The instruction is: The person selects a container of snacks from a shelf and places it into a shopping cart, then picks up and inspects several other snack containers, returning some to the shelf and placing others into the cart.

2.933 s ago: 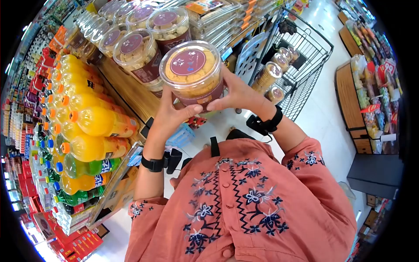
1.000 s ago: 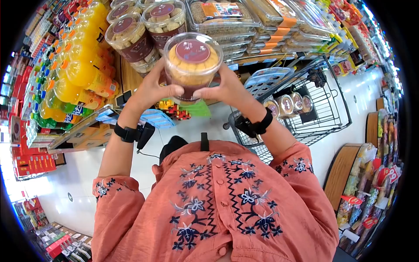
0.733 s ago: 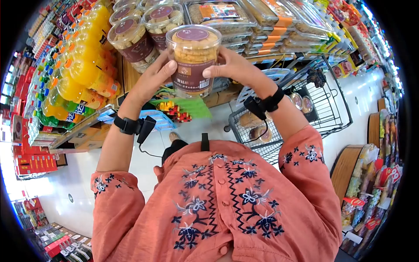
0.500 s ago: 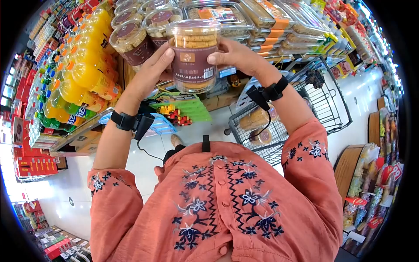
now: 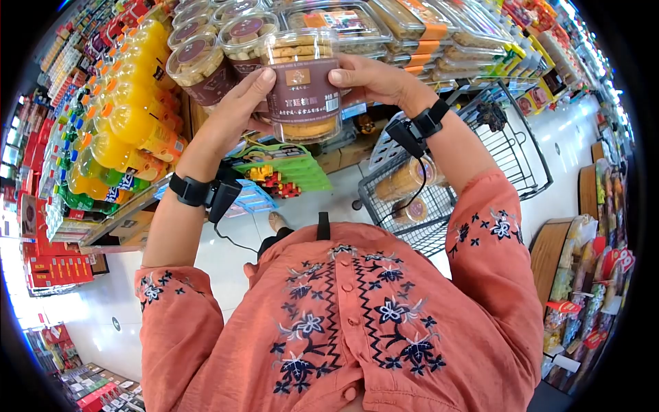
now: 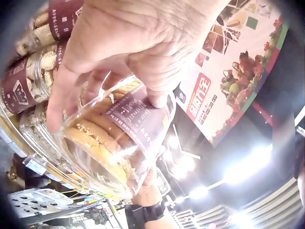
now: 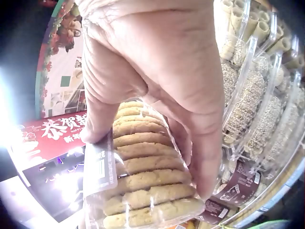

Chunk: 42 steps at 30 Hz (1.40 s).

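A clear plastic jar of stacked round cookies [image 5: 302, 89] with a maroon label stands upright between both hands in the head view, its label facing the person. My left hand [image 5: 240, 103] grips its left side, thumb on the label's edge. From the other side my right hand [image 5: 374, 81] holds it, thumb at the label's upper right. The left wrist view shows the left hand [image 6: 128, 47] curled round the jar [image 6: 107, 138]. In the right wrist view, the right hand [image 7: 162, 62] spans the jar [image 7: 147, 167], cookies visible through the plastic.
Similar jars [image 5: 206, 69] stand behind at left, beside flat clear boxes [image 5: 336, 24]. Orange drink bottles [image 5: 130, 117] are stacked at left. A shopping cart [image 5: 511, 147] with jars inside is at right, with a wooden display stand [image 5: 556, 254] beyond it.
The jar has tilted from lid toward the camera to its labelled side facing the person. Both hands still hold it. The view has turned, bringing the flat boxes and cart closer to the middle.
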Each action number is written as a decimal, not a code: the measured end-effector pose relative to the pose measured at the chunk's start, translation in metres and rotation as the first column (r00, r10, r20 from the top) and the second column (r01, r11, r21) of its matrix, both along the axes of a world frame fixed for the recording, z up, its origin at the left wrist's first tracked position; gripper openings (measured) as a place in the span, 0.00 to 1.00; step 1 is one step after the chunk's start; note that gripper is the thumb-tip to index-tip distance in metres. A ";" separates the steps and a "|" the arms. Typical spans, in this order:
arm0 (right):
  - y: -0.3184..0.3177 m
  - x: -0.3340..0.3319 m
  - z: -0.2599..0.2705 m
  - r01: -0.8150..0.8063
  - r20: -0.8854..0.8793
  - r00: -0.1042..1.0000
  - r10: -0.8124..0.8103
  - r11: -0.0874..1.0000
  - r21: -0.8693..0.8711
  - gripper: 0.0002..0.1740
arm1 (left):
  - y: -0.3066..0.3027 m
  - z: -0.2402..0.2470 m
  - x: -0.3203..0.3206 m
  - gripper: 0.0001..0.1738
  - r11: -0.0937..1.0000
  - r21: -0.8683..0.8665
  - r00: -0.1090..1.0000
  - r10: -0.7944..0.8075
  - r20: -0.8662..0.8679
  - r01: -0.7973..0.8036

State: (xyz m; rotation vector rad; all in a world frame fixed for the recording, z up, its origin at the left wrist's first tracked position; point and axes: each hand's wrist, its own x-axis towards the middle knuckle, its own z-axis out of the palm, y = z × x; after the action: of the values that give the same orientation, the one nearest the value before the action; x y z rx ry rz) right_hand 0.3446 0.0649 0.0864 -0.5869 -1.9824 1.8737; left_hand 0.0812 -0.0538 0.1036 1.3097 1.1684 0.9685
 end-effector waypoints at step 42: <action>-0.032 -0.018 -0.001 0.033 -0.123 0.991 -0.060 0.978 -0.208 0.46 | -0.014 0.003 -0.006 0.51 0.989 -0.146 1.000 0.001 -0.024 -0.005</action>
State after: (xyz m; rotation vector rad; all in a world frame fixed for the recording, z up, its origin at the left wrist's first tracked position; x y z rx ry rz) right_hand 0.3267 0.0327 0.0855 -0.5478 -1.6931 2.0474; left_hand 0.0754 -0.0680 0.1063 1.2050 1.2363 0.8547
